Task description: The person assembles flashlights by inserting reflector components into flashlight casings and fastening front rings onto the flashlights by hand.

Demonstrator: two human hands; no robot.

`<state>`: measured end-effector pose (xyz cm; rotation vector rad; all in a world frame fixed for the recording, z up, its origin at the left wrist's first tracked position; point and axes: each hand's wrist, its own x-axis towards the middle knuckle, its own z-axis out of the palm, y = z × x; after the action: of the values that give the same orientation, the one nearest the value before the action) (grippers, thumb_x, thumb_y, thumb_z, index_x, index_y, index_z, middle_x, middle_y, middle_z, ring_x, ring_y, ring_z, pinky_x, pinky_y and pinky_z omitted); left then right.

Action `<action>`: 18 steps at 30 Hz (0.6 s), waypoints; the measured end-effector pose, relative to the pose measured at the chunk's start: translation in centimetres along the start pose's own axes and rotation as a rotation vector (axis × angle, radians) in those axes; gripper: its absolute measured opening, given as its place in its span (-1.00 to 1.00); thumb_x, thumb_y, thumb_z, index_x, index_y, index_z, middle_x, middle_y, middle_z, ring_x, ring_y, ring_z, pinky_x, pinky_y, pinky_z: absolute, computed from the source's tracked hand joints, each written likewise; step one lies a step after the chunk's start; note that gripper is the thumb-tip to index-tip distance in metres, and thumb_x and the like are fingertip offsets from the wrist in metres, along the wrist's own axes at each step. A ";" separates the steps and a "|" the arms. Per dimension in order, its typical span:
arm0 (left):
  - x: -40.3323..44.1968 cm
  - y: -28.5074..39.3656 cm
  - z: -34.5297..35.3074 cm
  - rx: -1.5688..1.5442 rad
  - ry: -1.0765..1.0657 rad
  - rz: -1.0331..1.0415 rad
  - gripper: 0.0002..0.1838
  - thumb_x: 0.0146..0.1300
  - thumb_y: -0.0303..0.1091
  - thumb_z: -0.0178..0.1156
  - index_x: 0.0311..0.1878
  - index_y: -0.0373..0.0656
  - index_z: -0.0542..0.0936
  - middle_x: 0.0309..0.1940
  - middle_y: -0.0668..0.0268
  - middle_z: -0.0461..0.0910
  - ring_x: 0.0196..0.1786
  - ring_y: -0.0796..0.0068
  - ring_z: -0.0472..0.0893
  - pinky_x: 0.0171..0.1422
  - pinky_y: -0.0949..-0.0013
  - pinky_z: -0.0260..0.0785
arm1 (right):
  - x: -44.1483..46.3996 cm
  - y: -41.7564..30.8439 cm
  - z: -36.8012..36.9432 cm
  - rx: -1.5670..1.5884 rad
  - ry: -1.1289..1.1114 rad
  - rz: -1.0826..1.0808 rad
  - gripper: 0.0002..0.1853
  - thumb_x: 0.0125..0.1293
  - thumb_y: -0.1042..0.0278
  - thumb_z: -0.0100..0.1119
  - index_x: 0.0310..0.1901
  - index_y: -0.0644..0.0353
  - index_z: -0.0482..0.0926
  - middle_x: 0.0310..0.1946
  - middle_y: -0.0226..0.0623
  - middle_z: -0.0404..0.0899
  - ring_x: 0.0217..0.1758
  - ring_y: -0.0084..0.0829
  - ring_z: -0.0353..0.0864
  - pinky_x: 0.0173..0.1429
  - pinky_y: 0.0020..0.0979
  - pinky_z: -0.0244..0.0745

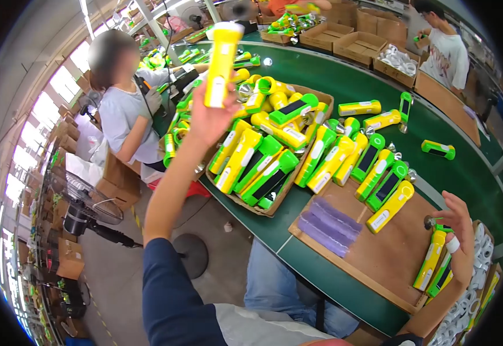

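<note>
Raised over the left part of the bench, my left hand (212, 112) holds a yellow flashlight (221, 69) upright. Below it, a cardboard box (270, 210) is full of yellow and green flashlights. At the right, my right hand (458, 222) has its fingers bent around a small silver and dark part (429, 222), above yellow and green flashlights (431, 259) lying on a brown board (372, 259). A row of flashlights (372, 158) lies between the box and the board's upper edge. Purple padding (330, 226) covers the board's left part.
Loose flashlights (438, 150) lie on the green belt (464, 179). White rings (470, 288) fill a container at the far right. A co-worker (125, 109) sits at the left, near a black fan (81, 213). Another person (444, 55) stands across, beside cardboard boxes (360, 46).
</note>
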<state>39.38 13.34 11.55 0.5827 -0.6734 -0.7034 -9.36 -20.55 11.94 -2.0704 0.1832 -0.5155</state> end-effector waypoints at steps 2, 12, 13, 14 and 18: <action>-1.8 -2.7 5.6 -0.043 -0.074 -0.079 -0.35 0.50 0.04 -0.01 0.43 -0.29 0.33 -0.16 0.31 0.56 -0.32 0.53 0.42 -0.21 0.38 0.33 | -0.1 0.0 0.0 0.020 -0.003 0.004 -0.36 0.44 -0.04 0.16 0.40 0.21 0.42 0.46 -0.10 0.33 0.16 -0.28 0.59 0.28 -0.22 0.44; -1.3 -9.1 14.2 0.276 -0.351 -0.072 -0.19 0.37 0.34 0.13 0.37 -0.19 0.37 -0.07 0.35 0.48 -0.20 0.52 0.45 -0.15 0.34 0.33 | -1.3 -2.0 -1.0 -0.036 -0.087 -0.098 -0.39 0.32 0.17 0.29 0.36 0.24 0.44 0.40 -0.06 0.40 0.18 -0.18 0.60 0.28 -0.20 0.46; -1.6 -9.4 14.4 0.363 -0.277 -0.057 -0.21 0.32 0.24 0.27 0.35 -0.23 0.38 -0.01 0.27 0.45 -0.08 0.44 0.47 -0.02 0.25 0.38 | -1.4 -2.1 -1.2 -0.036 -0.087 -0.110 -0.39 0.32 0.19 0.29 0.36 0.25 0.44 0.39 -0.05 0.40 0.19 -0.17 0.60 0.28 -0.20 0.47; -1.6 -9.7 14.9 0.755 -0.244 0.187 -0.22 0.31 0.19 0.30 0.35 -0.24 0.39 0.00 0.26 0.43 -0.04 0.40 0.46 0.04 0.24 0.36 | -1.5 -2.2 -1.3 -0.041 -0.085 -0.119 -0.40 0.32 0.21 0.29 0.35 0.26 0.45 0.39 -0.05 0.40 0.19 -0.17 0.60 0.28 -0.20 0.47; -3.0 -10.8 17.7 1.900 -0.178 1.047 -0.27 0.07 -0.33 0.52 0.33 -0.27 0.49 0.03 0.16 0.37 0.08 0.20 0.39 0.23 0.17 0.27 | -1.7 -2.5 -1.5 -0.042 -0.100 -0.155 -0.43 0.34 0.27 0.28 0.34 0.27 0.45 0.38 -0.05 0.40 0.21 -0.15 0.60 0.30 -0.20 0.48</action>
<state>20.76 4.30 14.55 1.6487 -1.5539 1.1467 -11.72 -19.87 14.29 -2.1569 -0.0260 -0.5044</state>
